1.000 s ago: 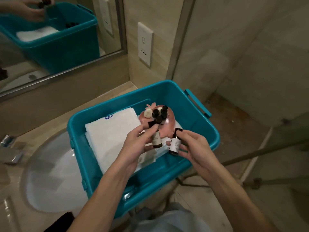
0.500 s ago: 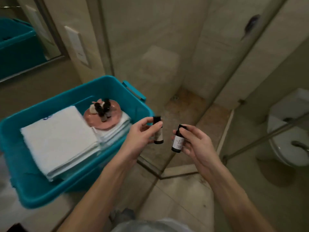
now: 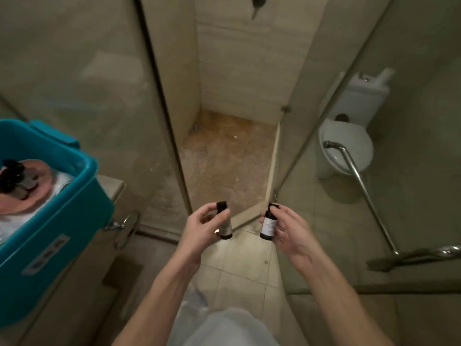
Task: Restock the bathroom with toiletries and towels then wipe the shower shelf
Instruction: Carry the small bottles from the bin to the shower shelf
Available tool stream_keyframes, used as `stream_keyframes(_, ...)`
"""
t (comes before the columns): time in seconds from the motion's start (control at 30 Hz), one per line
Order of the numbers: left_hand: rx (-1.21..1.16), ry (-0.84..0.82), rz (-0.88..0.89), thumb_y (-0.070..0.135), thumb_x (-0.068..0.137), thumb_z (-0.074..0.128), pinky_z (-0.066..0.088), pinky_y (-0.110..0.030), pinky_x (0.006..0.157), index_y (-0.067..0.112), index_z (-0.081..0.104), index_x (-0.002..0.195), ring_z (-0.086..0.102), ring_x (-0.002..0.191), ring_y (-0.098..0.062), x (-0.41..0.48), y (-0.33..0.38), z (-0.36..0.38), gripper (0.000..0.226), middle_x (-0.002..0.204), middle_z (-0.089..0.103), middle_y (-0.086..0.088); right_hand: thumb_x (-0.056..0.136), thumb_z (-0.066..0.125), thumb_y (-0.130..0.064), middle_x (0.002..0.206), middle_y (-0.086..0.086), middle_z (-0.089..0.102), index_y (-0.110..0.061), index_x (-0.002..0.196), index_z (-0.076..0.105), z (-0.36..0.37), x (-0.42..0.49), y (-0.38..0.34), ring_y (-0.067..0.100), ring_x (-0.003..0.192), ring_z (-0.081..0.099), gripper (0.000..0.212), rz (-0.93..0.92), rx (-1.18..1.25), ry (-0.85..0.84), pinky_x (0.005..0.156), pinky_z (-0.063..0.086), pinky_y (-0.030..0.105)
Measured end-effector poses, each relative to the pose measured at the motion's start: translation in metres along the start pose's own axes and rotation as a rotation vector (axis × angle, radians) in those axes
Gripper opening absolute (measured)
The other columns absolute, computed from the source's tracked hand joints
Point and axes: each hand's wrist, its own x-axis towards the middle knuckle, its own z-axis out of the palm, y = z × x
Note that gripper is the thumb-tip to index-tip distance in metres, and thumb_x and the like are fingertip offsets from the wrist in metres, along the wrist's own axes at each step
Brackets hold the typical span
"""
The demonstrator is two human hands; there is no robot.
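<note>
My left hand [image 3: 202, 228] grips a small dark toiletry bottle [image 3: 224, 224] with a pale label, held upright. My right hand [image 3: 287, 231] grips a second small dark bottle [image 3: 268, 224] of the same kind. Both hands hover over the tiled floor just before the open shower stall [image 3: 224, 158]. At the far left the teal bin [image 3: 62, 221] sits on the counter, holding a pink dish [image 3: 30, 193] with more dark bottles and white towels [image 3: 15, 221] beneath it. No shower shelf is in view.
Glass shower panels [image 3: 99, 96] stand on both sides of the stall opening. A white toilet [image 3: 346, 146] sits at the right behind glass, with a chrome grab bar [image 3: 361, 191] before it. A metal ring [image 3: 124, 228] hangs off the counter's side.
I have turned right, away from the bin and sink, toward the shower stall. Both hands carried their bottles out of the bin and still hold them.
</note>
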Motion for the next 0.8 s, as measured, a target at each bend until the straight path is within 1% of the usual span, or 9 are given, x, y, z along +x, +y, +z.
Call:
stream_keyframes(0.07, -0.002, -0.022, -0.025, 0.023, 0.089, 0.075, 0.054, -0.018, 0.061, 0.016, 0.073, 0.111, 0.069, 0.079, -0.006, 0.011, -0.004, 0.017, 0.024, 0.096, 0.073, -0.003, 0.091, 0.071, -0.018, 0.111, 0.013, 0.076, -0.015, 0.106, 0.069, -0.014, 0.008, -0.006, 0.028, 0.107, 0.071, 0.016, -0.008, 0.018, 0.025, 0.098, 0.051, 0.044)
stream_keyframes(0.13, -0.006, -0.036, -0.045, 0.019, 0.09, 0.073, 0.055, -0.019, 0.061, 0.013, 0.072, 0.113, 0.069, 0.08, -0.009, 0.028, -0.005, 0.029, 0.024, 0.1, 0.072, -0.008, 0.09, 0.072, -0.017, 0.11, 0.012, 0.076, -0.015, 0.109, 0.07, -0.024, 0.017, -0.014, 0.029, 0.11, 0.07, 0.02, -0.032, 0.01, 0.06, 0.1, 0.051, 0.046)
stream_keyframes(0.23, 0.009, -0.051, -0.053, 0.021, 0.09, 0.074, 0.057, -0.021, 0.064, 0.017, 0.073, 0.113, 0.071, 0.084, -0.011, 0.065, -0.002, 0.045, 0.024, 0.105, 0.075, -0.01, 0.089, 0.072, -0.014, 0.11, 0.016, 0.075, -0.015, 0.108, 0.071, -0.03, 0.038, -0.03, 0.027, 0.101, 0.07, 0.019, -0.07, -0.01, 0.127, 0.088, 0.052, 0.04)
stream_keyframes(0.37, 0.022, -0.062, -0.009, 0.023, 0.089, 0.074, 0.06, -0.024, 0.071, 0.021, 0.074, 0.111, 0.073, 0.098, -0.02, 0.132, 0.021, 0.067, 0.022, 0.107, 0.076, -0.007, 0.089, 0.073, -0.014, 0.109, 0.013, 0.076, -0.016, 0.109, 0.071, -0.027, 0.087, -0.067, 0.02, 0.095, 0.072, 0.02, -0.142, -0.047, 0.163, 0.082, 0.055, 0.029)
stream_keyframes(0.47, 0.049, -0.065, 0.032, 0.025, 0.089, 0.075, 0.061, -0.026, 0.076, 0.024, 0.074, 0.11, 0.071, 0.103, -0.02, 0.186, 0.057, 0.083, 0.021, 0.107, 0.076, -0.002, 0.088, 0.075, -0.016, 0.108, 0.01, 0.076, -0.02, 0.106, 0.072, -0.012, 0.13, -0.108, 0.026, 0.104, 0.072, 0.018, -0.196, -0.101, 0.18, 0.091, 0.056, 0.038)
stream_keyframes(0.53, 0.05, -0.073, 0.076, 0.027, 0.089, 0.075, 0.061, -0.032, 0.082, 0.025, 0.075, 0.109, 0.071, 0.102, -0.019, 0.225, 0.092, 0.091, 0.02, 0.106, 0.076, -0.001, 0.087, 0.076, -0.017, 0.105, 0.009, 0.076, -0.022, 0.104, 0.074, 0.005, 0.164, -0.146, 0.029, 0.105, 0.071, 0.017, -0.235, -0.097, 0.17, 0.097, 0.055, 0.044)
stream_keyframes(0.67, 0.057, -0.086, 0.175, 0.028, 0.087, 0.076, 0.057, -0.028, 0.08, 0.027, 0.075, 0.107, 0.07, 0.097, -0.013, 0.272, 0.153, 0.099, 0.019, 0.1, 0.076, 0.005, 0.089, 0.075, -0.017, 0.106, 0.007, 0.076, -0.022, 0.104, 0.073, 0.042, 0.199, -0.206, 0.026, 0.104, 0.072, 0.017, -0.335, -0.127, 0.114, 0.1, 0.054, 0.047)
stream_keyframes(0.73, 0.068, -0.086, 0.244, 0.029, 0.087, 0.076, 0.054, -0.032, 0.084, 0.027, 0.074, 0.108, 0.069, 0.096, -0.01, 0.296, 0.193, 0.104, 0.021, 0.101, 0.076, 0.005, 0.089, 0.074, -0.017, 0.108, 0.007, 0.076, -0.021, 0.106, 0.072, 0.062, 0.216, -0.241, 0.025, 0.106, 0.071, 0.017, -0.398, -0.142, 0.081, 0.1, 0.054, 0.046)
stream_keyframes(0.8, 0.064, -0.1, 0.328, 0.028, 0.088, 0.076, 0.051, -0.033, 0.083, 0.024, 0.074, 0.107, 0.066, 0.094, -0.011, 0.319, 0.236, 0.109, 0.02, 0.101, 0.075, 0.004, 0.09, 0.074, -0.017, 0.109, 0.007, 0.075, -0.02, 0.106, 0.073, 0.082, 0.233, -0.277, 0.026, 0.108, 0.07, 0.017, -0.472, -0.137, 0.029, 0.1, 0.053, 0.047)
